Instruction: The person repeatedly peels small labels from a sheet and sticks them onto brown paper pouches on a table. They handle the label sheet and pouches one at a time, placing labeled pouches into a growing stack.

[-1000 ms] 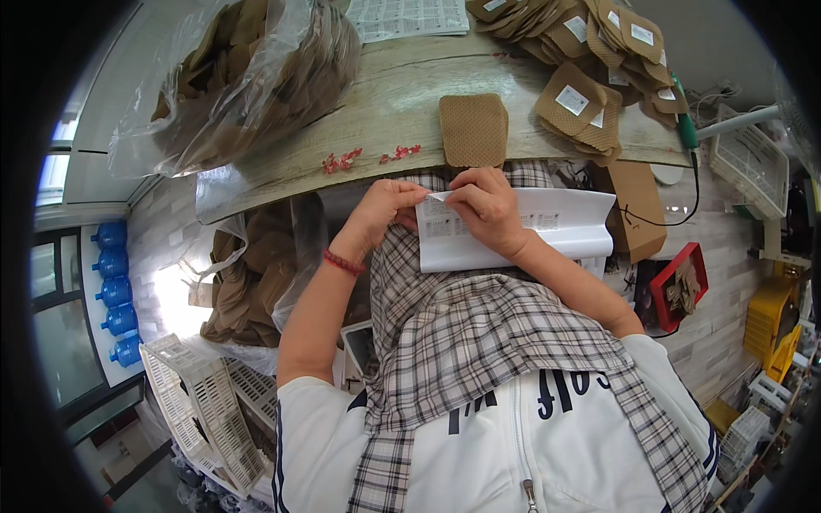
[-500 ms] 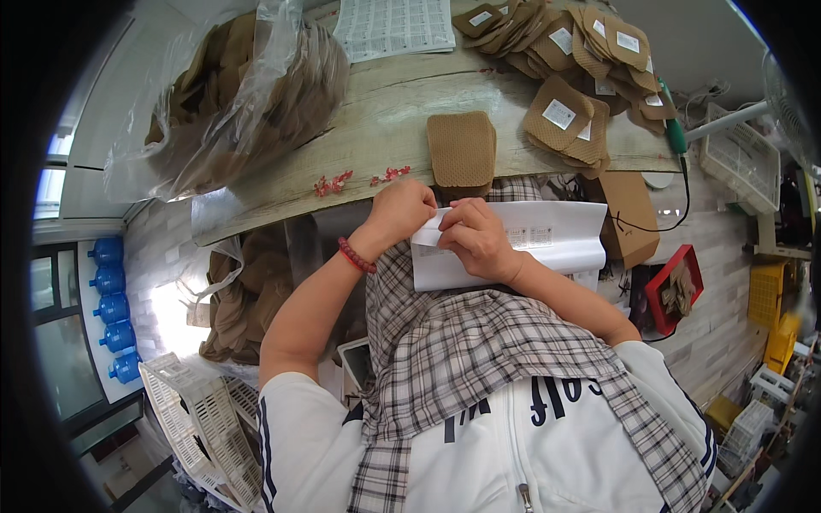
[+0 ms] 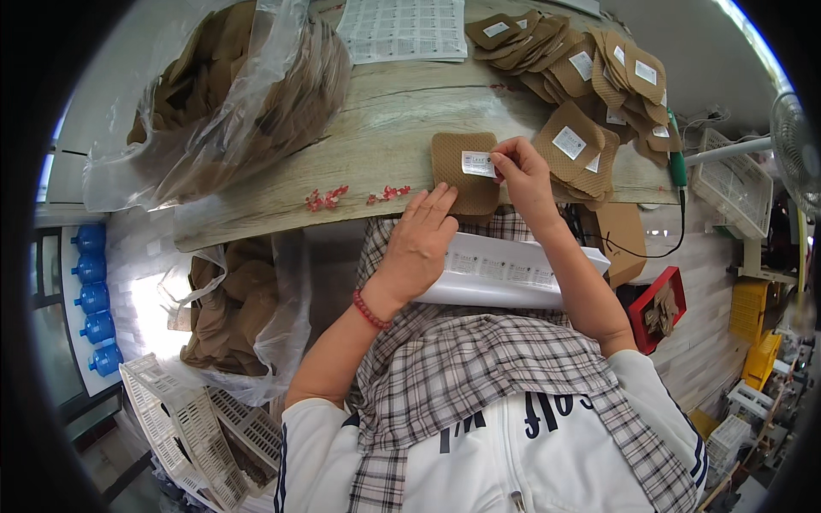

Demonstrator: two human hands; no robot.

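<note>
A rounded rectangular brown textured pad [image 3: 453,192] lies at the table's near edge, seemingly the top one of a stack. Across its upper part is a small white printed label [image 3: 475,163]. My right hand [image 3: 526,179] pinches the right end of that label between thumb and fingertips, at the pad's surface. My left hand [image 3: 416,246], a red bead bracelet at its wrist, has its fingers stretched out, their tips resting on the pad's lower left side. Over my lap lies a curled white sheet of labels [image 3: 500,267], partly behind my right forearm.
Labelled brown pads [image 3: 569,144] are heaped at the right of the table [image 3: 376,111], beside a green-handled tool [image 3: 678,169] with a cord. A clear bag of pads [image 3: 291,111] fills the left side. Label sheets [image 3: 402,30] lie at the back. Below right sits a red box [image 3: 657,309].
My right hand has gone from the label sheet on my lap up to the pad, bringing a label onto it. My left hand has let go of the sheet and flattened against the pad.
</note>
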